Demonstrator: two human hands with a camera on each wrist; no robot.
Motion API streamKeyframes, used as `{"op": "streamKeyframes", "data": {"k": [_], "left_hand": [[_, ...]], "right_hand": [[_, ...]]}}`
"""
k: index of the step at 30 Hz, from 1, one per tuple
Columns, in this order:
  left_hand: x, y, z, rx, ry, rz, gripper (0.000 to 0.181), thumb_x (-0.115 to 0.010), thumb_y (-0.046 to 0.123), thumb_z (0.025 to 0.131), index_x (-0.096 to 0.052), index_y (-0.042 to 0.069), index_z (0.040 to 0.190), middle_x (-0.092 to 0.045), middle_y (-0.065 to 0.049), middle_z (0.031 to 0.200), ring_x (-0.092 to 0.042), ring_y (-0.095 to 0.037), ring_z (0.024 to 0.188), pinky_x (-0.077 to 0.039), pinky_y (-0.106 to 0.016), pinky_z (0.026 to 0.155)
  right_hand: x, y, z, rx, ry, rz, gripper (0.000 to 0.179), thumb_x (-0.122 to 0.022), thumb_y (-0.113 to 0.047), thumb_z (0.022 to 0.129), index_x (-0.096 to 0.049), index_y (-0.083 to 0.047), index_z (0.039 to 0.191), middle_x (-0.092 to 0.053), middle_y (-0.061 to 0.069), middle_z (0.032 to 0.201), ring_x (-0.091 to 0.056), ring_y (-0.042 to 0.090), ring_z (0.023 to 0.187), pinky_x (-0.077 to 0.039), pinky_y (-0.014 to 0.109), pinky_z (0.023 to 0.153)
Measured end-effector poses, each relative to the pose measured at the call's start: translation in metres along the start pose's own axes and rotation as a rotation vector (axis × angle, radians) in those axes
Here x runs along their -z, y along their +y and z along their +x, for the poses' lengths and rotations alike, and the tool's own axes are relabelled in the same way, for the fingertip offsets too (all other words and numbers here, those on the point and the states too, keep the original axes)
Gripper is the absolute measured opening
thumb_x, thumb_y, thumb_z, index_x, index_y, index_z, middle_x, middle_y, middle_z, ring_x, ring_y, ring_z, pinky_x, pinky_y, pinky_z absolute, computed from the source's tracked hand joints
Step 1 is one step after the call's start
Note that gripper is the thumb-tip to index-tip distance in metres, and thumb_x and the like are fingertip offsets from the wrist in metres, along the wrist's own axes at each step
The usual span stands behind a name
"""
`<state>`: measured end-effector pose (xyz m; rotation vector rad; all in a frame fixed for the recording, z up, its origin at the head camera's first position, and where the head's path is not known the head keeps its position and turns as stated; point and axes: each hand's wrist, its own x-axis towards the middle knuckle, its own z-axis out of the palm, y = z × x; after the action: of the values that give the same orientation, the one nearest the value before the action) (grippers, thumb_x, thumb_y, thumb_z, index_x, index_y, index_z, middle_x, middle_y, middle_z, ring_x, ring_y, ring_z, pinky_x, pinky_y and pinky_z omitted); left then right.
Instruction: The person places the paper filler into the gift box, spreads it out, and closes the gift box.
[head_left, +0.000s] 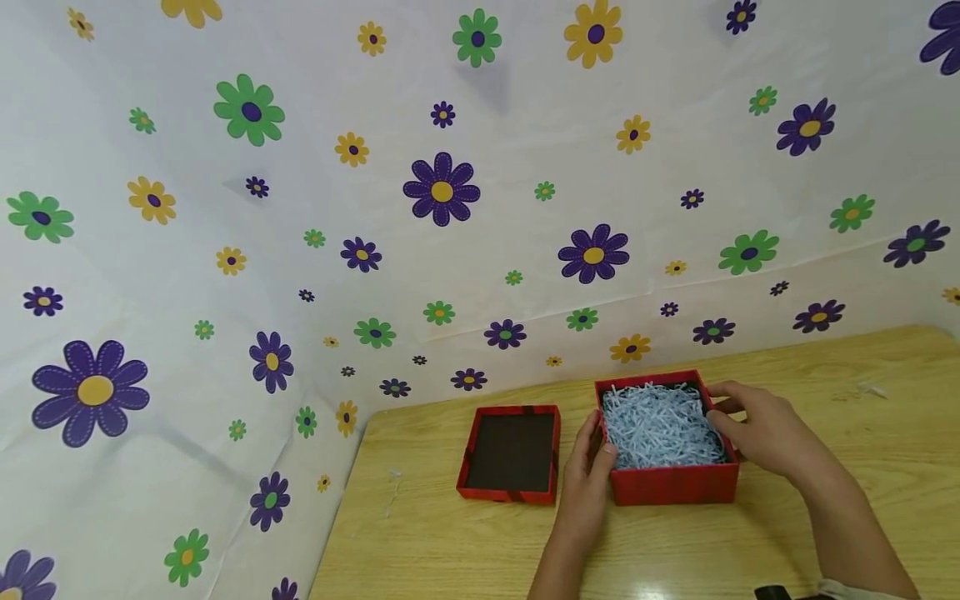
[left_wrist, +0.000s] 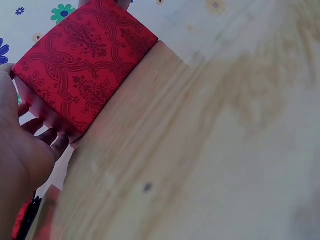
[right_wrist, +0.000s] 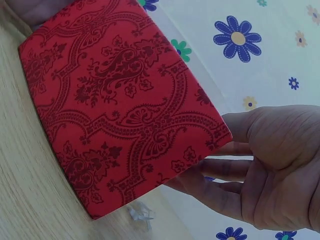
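A red gift box point(head_left: 673, 487), patterned with dark scrolls, sits uncovered on the table. Pale blue shredded paper point(head_left: 660, 425) fills it nearly to the rim. My left hand point(head_left: 587, 479) holds its left wall, thumb at the rim and fingers along the outside. On the opposite wall my right hand point(head_left: 767, 429) grips, with the thumb by the rim and fingers against the outer side. Both wrist views show the box's patterned front wall point(left_wrist: 90, 60) between the two hands. To the left lies the red box lid point(head_left: 495, 495), its dark inside facing up.
The wooden table point(head_left: 450, 550) meets a white cloth backdrop point(head_left: 510, 100) printed with flowers. Small pale scraps point(head_left: 872, 389) lie on the right of the table, and a thin pale strand point(head_left: 393, 492) lies left of the lid.
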<state>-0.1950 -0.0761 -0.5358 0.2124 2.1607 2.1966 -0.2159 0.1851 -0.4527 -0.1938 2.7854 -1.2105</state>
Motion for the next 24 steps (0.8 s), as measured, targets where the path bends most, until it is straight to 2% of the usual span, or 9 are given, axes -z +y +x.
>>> {"op": "streamKeyframes", "data": {"k": [3, 6, 9, 11, 13, 15, 18, 21, 24], "left_hand": [[0.003, 0.001, 0.000, 0.004, 0.007, 0.021, 0.057, -0.052, 0.037, 0.110, -0.038, 0.027, 0.164, -0.043, 0.006, 0.164, -0.039, -0.022, 0.153, -0.037, -0.043, 0.122], [0.012, 0.005, 0.001, -0.032, 0.009, 0.036, 0.052, -0.050, 0.033, 0.111, -0.042, 0.025, 0.162, -0.044, 0.001, 0.164, -0.041, -0.025, 0.152, -0.038, -0.046, 0.121], [0.027, 0.015, 0.005, -0.120, -0.023, 0.019, 0.046, -0.045, 0.025, 0.114, -0.046, 0.017, 0.159, -0.047, -0.006, 0.162, -0.044, -0.030, 0.150, -0.038, -0.048, 0.121], [0.042, 0.025, 0.007, -0.179, -0.042, 0.020, 0.043, -0.044, 0.021, 0.114, -0.051, 0.013, 0.155, -0.052, -0.008, 0.157, -0.050, -0.031, 0.146, -0.040, -0.044, 0.120], [0.062, 0.037, 0.006, -0.241, -0.034, 0.046, 0.041, -0.045, 0.019, 0.114, -0.054, 0.008, 0.152, -0.057, -0.008, 0.152, -0.055, -0.031, 0.142, -0.041, -0.038, 0.119], [0.085, 0.047, 0.003, -0.274, 0.034, 0.092, 0.039, -0.046, 0.020, 0.114, -0.057, 0.008, 0.150, -0.061, -0.006, 0.148, -0.057, -0.029, 0.139, -0.042, -0.033, 0.118], [0.120, 0.054, -0.005, -0.264, 0.209, 0.133, 0.040, -0.048, 0.021, 0.113, -0.055, 0.012, 0.152, -0.058, -0.001, 0.151, -0.050, -0.026, 0.145, -0.038, -0.036, 0.121], [0.150, 0.049, -0.011, -0.172, 0.355, 0.121, 0.047, -0.047, 0.030, 0.114, -0.045, 0.017, 0.159, -0.044, 0.000, 0.164, -0.035, -0.027, 0.155, -0.028, -0.050, 0.126], [0.168, 0.037, -0.013, -0.089, 0.409, 0.040, 0.053, -0.043, 0.037, 0.115, -0.036, 0.018, 0.163, -0.030, -0.004, 0.171, -0.023, -0.030, 0.160, -0.020, -0.055, 0.128]], "right_hand": [[0.001, -0.003, 0.000, -0.004, 0.003, -0.031, 0.056, -0.062, -0.018, 0.104, -0.046, 0.013, 0.147, -0.058, 0.043, 0.131, -0.062, 0.058, 0.110, -0.064, 0.052, 0.076], [0.002, -0.011, -0.002, -0.029, 0.039, -0.077, 0.056, -0.060, -0.021, 0.105, -0.045, 0.013, 0.148, -0.057, 0.042, 0.133, -0.059, 0.059, 0.115, -0.060, 0.061, 0.083], [0.001, -0.025, -0.007, -0.032, 0.140, -0.089, 0.054, -0.058, -0.023, 0.107, -0.047, 0.010, 0.148, -0.057, 0.039, 0.135, -0.056, 0.059, 0.119, -0.055, 0.068, 0.088], [-0.002, -0.036, -0.010, -0.021, 0.228, -0.045, 0.051, -0.057, -0.023, 0.107, -0.049, 0.008, 0.147, -0.058, 0.037, 0.135, -0.055, 0.057, 0.118, -0.054, 0.070, 0.089], [-0.008, -0.048, -0.014, 0.013, 0.312, 0.017, 0.045, -0.058, -0.021, 0.108, -0.054, 0.005, 0.144, -0.062, 0.034, 0.132, -0.057, 0.053, 0.117, -0.054, 0.068, 0.091], [-0.015, -0.061, -0.016, 0.051, 0.350, 0.079, 0.039, -0.059, -0.019, 0.107, -0.058, 0.002, 0.141, -0.065, 0.029, 0.129, -0.060, 0.047, 0.113, -0.057, 0.062, 0.090], [-0.028, -0.080, -0.020, 0.140, 0.315, 0.153, 0.031, -0.061, -0.016, 0.107, -0.062, -0.002, 0.135, -0.070, 0.020, 0.122, -0.067, 0.037, 0.108, -0.060, 0.051, 0.088], [-0.044, -0.099, -0.023, 0.215, 0.194, 0.222, 0.028, -0.062, -0.018, 0.107, -0.065, -0.007, 0.132, -0.072, 0.011, 0.120, -0.070, 0.027, 0.106, -0.062, 0.042, 0.088], [-0.065, -0.114, -0.023, 0.253, 0.044, 0.314, 0.030, -0.062, -0.018, 0.107, -0.065, -0.006, 0.135, -0.071, 0.010, 0.128, -0.070, 0.027, 0.114, -0.060, 0.042, 0.096]]}}
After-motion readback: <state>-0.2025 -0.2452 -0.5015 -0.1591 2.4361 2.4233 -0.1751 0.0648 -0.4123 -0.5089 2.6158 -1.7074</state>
